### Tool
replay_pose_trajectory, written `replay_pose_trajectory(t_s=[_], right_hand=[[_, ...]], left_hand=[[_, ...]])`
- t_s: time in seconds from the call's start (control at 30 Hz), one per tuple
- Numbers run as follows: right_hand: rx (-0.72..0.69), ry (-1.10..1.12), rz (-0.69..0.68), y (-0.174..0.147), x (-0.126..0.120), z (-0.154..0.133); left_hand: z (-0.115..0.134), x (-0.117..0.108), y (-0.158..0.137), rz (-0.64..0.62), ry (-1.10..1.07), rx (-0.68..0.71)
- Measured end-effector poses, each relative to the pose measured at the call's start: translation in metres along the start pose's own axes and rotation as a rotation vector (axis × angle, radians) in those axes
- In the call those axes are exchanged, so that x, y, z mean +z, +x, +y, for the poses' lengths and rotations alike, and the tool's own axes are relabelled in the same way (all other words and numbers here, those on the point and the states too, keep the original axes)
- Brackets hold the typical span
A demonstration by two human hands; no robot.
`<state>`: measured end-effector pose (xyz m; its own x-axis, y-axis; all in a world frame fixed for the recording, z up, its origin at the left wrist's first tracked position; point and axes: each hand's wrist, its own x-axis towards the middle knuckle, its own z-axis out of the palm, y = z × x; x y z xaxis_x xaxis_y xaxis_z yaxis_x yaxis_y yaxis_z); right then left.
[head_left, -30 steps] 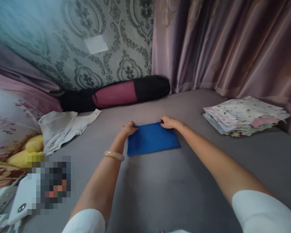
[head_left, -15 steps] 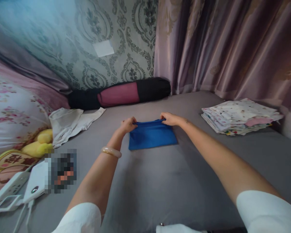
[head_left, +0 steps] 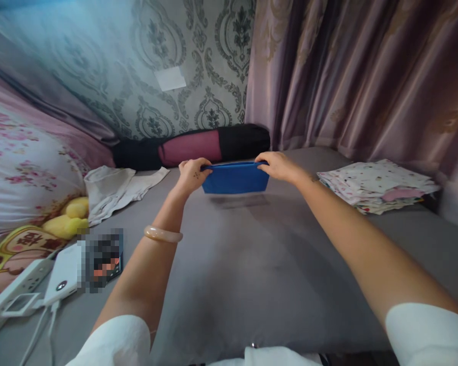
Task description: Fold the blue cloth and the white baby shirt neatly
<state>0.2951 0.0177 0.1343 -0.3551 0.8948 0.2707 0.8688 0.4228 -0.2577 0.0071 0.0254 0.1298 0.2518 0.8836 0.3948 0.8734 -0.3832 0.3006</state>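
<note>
While both hands' fingers pinch blue cloth above grey sheet, patterned wall, curtains

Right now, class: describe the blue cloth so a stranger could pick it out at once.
On the grey sheet, find the long black-and-maroon roll by the wall. Nearer the camera, the left hand and right hand hold the blue cloth aloft by its top edge. It is plain blue, unlike the patterned stack to the right and the white cloth to the left.
</note>
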Motion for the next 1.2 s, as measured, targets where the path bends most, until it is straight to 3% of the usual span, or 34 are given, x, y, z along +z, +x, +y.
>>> replay_pose_trajectory(t_s=[0.13, 0.43, 0.6, 0.9, 1.0, 1.1, 1.2], right_hand=[[-0.042, -0.134, 0.096, -0.01, 0.015, -0.007], [-0.202, -0.132, 0.033, -0.071, 0.062, -0.003], [-0.229, -0.168, 0.0, -0.096, 0.077, -0.006], [-0.183, -0.162, -0.105, -0.126, 0.094, -0.012], [-0.137, -0.147, -0.17, -0.125, 0.086, -0.017], [-0.057, -0.134, -0.201, -0.108, 0.081, -0.025], [0.023, -0.108, -0.098, -0.082, 0.09, -0.033]], left_hand=[[-0.001, 0.016, -0.014, 0.081, 0.076, 0.03], [-0.006, 0.057, -0.089, -0.081, 0.01, 0.17], [-0.005, 0.071, -0.111, -0.167, -0.038, 0.239], [-0.003, 0.072, -0.131, -0.339, -0.016, 0.255], [0.0, 0.067, -0.129, -0.328, -0.068, 0.237], [0.009, 0.071, -0.114, -0.298, -0.087, 0.118], [0.025, 0.088, -0.093, -0.194, -0.036, -0.022]])
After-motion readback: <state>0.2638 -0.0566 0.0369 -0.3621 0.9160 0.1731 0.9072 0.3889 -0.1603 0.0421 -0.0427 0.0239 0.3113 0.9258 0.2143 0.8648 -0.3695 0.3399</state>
